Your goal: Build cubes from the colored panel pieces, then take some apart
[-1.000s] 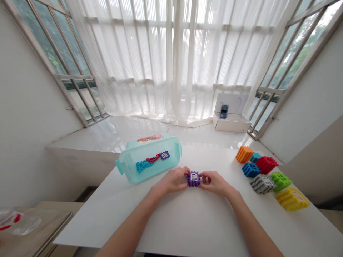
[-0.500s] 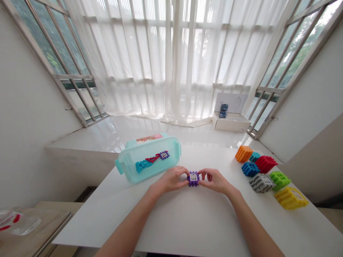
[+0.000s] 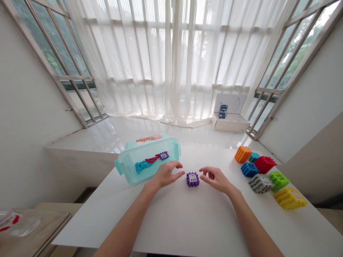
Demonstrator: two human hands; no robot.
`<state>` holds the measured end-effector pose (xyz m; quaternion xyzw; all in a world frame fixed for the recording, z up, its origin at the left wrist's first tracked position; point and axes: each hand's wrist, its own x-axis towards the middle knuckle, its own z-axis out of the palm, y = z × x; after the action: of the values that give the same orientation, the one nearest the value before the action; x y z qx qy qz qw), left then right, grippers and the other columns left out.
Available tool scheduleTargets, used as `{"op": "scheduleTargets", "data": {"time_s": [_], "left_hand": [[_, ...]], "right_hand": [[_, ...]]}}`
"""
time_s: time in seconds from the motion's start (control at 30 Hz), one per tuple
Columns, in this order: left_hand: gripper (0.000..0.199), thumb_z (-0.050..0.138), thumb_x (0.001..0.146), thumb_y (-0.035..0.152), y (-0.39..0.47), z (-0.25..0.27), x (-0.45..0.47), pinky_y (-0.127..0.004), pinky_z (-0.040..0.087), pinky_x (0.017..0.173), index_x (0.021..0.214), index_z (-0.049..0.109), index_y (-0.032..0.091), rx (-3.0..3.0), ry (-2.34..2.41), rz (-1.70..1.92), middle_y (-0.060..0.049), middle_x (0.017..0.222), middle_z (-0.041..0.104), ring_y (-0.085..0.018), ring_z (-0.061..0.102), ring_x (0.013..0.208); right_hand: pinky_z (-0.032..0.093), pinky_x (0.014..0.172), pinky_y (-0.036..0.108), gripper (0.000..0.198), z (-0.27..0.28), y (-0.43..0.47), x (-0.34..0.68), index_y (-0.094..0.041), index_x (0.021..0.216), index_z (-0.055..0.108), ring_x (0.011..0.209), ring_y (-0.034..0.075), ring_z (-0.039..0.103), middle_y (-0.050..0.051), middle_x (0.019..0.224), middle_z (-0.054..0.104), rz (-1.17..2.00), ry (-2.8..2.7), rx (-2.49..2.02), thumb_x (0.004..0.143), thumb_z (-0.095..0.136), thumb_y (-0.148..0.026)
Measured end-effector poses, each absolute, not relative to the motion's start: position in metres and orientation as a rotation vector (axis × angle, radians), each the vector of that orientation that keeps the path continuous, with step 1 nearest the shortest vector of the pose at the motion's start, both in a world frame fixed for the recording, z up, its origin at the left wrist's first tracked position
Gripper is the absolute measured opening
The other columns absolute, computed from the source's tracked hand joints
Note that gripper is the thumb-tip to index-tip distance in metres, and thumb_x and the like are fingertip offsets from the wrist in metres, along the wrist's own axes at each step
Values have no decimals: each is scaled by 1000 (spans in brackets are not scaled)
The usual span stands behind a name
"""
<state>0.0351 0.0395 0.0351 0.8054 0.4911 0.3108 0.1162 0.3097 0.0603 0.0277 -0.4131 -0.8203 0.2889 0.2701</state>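
A small stack of purple interlocking building blocks [image 3: 193, 179], topped by a white window piece, rests on the white table between my hands. My left hand [image 3: 167, 174] is open to its left, thumb and fingers apart, just in front of the bin. On the other side my right hand [image 3: 215, 178] is open too, its thumb and forefinger close to the stack without touching it. Behind my left hand stands a pale turquoise plastic bin [image 3: 125, 157]. Inside lie some turquoise blocks [image 3: 143, 165], red blocks [image 3: 152, 159] and a purple window block [image 3: 164, 155].
Stacks of blocks sorted by colour stand at the table's right, among them orange [image 3: 243, 154], red [image 3: 265, 164], grey [image 3: 261, 183] and yellow [image 3: 290, 198]. A phone [image 3: 223, 111] leans in an open white box [image 3: 230, 124] on the sill. A clear bottle [image 3: 25, 225] lies far left.
Both hands have let go of the purple stack. My left hand has drawn back to the left, my right hand slightly to the right. The stack stays on the table.
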Motion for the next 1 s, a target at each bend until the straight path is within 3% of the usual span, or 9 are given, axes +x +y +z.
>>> {"op": "scheduleTargets", "data": {"time_s": [0.07,0.2,0.27,0.5,0.8,1.0], "left_hand": [[18,54,91,34,47,31,27,-34,51,85,93,65,20,2368,1692,936,-5,98,71,-22,65,93],[34,58,89,36,56,19,14,-47,42,102,116,62,15,2373,2097,733,-16,130,59,-33,52,123],[43,59,88,40,56,15,11,-50,37,106,122,59,14,2358,2155,575,-19,137,54,-36,46,129],[34,61,86,36,53,27,5,-42,43,97,113,65,15,2328,2137,359,-16,124,62,-33,56,117],[20,61,78,17,51,41,0,-32,46,82,95,68,21,2290,2014,455,-6,101,71,-25,62,102],[21,53,85,13,50,40,5,-29,46,76,96,68,23,2388,1908,489,-3,98,70,-21,64,94]], "right_hand": [[39,55,25,33,28,61,310,-21,103,70,56,11,44,1,77,64,746,-2167,-1110,90,55,-48],[39,54,25,30,25,60,306,-21,98,70,55,11,45,0,71,63,696,-2161,-1091,90,55,-46],[38,54,25,28,24,59,303,-21,95,70,55,12,45,0,69,62,662,-2164,-1080,90,55,-44],[39,55,25,22,22,58,302,-22,93,70,55,11,45,-1,68,63,625,-2166,-1075,89,56,-38],[41,56,24,17,20,56,298,-22,90,70,55,11,48,-1,70,66,631,-2208,-1082,89,55,-30],[41,56,24,17,23,55,299,-21,89,71,55,12,49,0,69,66,588,-2219,-1071,88,55,-29]]}}
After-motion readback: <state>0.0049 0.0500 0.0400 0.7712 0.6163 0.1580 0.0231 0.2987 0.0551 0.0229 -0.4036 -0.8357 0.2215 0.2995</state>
